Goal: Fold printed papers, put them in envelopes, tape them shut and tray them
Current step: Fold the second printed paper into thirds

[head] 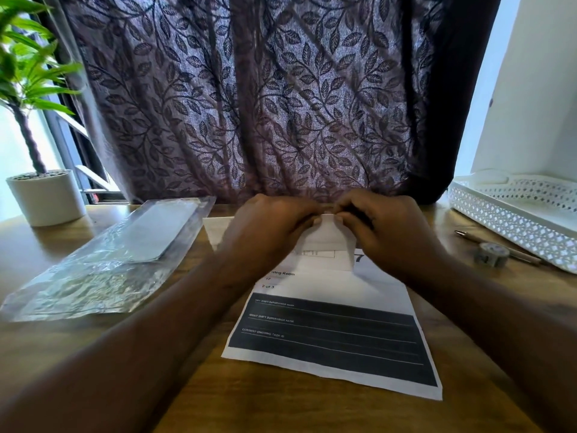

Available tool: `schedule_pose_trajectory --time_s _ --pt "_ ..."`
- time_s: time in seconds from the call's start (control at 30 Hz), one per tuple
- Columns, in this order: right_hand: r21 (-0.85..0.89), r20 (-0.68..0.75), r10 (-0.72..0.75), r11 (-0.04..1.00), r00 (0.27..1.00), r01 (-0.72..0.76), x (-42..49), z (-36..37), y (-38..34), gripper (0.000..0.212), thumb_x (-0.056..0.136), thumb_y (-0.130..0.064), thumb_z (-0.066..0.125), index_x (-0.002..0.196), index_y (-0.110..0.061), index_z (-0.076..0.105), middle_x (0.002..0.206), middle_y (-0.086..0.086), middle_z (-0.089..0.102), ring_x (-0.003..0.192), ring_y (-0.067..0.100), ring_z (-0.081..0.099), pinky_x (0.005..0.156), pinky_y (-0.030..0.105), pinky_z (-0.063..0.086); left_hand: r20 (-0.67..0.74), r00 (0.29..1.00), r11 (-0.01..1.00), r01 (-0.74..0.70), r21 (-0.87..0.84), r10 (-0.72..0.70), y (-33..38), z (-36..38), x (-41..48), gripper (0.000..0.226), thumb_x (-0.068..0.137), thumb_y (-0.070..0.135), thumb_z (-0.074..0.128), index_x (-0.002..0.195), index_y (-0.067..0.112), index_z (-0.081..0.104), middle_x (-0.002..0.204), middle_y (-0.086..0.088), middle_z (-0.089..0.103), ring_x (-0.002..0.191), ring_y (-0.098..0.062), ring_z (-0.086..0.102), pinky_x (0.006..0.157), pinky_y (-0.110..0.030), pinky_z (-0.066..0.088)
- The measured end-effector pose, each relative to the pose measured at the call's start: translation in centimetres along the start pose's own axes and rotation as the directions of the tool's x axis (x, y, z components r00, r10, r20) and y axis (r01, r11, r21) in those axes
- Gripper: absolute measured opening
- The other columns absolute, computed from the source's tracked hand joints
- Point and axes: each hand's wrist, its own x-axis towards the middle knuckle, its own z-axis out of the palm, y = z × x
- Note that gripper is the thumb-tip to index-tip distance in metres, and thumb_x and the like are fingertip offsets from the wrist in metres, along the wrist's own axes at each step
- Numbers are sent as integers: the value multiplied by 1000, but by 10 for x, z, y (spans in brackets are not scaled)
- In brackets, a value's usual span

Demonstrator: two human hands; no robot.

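A printed paper (331, 332) with a black form block lies flat on the wooden table (93, 354) in front of me. On its far part rests a white folded sheet (327, 242). My left hand (268, 223) and my right hand (387, 229) meet at the top edge of that white sheet, fingertips pinching it from both sides. Whether it is a folded paper or an envelope I cannot tell; the hands hide most of it. A white perforated tray (512, 214) stands at the right. A roll of patterned tape (491, 254) lies in front of the tray.
A clear plastic pack holding white envelopes (115, 254) lies at the left. A pen (499, 246) rests beside the tape. A potted plant (43, 195) stands at the far left corner. A patterned curtain (265, 98) hangs right behind the table's far edge.
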Motion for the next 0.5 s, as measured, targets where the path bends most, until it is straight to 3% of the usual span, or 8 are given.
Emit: schedule_pose_trajectory --time_s 0.13,0.23,0.33,0.43,0.5 --pt "16 -68 67 998 995 -67 1 -8 18 6 92 -13 68 96 -15 72 83 -4 72 65 5 60 61 8 42 -18 992 992 124 -15 -124 -20 -11 -1 26 93 46 49 104 32 68 92 10 74 77 -14 67 71 -38 57" --pt "67 -78 177 983 981 -172 0 -12 30 8 91 -11 69 95 -15 74 83 -10 69 69 -4 60 63 4 40 -24 984 984 178 0 -178 -33 -20 -3 14 96 37 61 99 31 74 90 10 75 73 -10 64 64 -28 50" --pt "143 -74 265 957 961 -253 0 -16 39 9 91 -11 70 94 -18 74 81 -15 70 75 2 65 65 9 45 -37 966 965 252 -70 -255 -40 -25 -4 10 93 30 68 96 27 77 86 8 74 68 -4 61 61 -16 44" --pt "229 -57 334 922 941 -313 -2 -18 43 11 91 -9 69 90 -19 72 80 -15 71 73 1 65 63 15 51 -22 901 854 401 -331 -432 -47 -24 -5 6 88 24 74 86 29 76 82 7 75 73 -10 71 70 -36 61" --pt "266 -41 378 896 925 -355 -3 -17 45 9 92 -8 67 90 -16 72 80 -8 71 68 3 65 56 17 52 -12 850 738 452 -501 -527 -46 -23 -6 14 86 18 77 78 30 74 80 1 76 77 -22 75 72 -48 63"
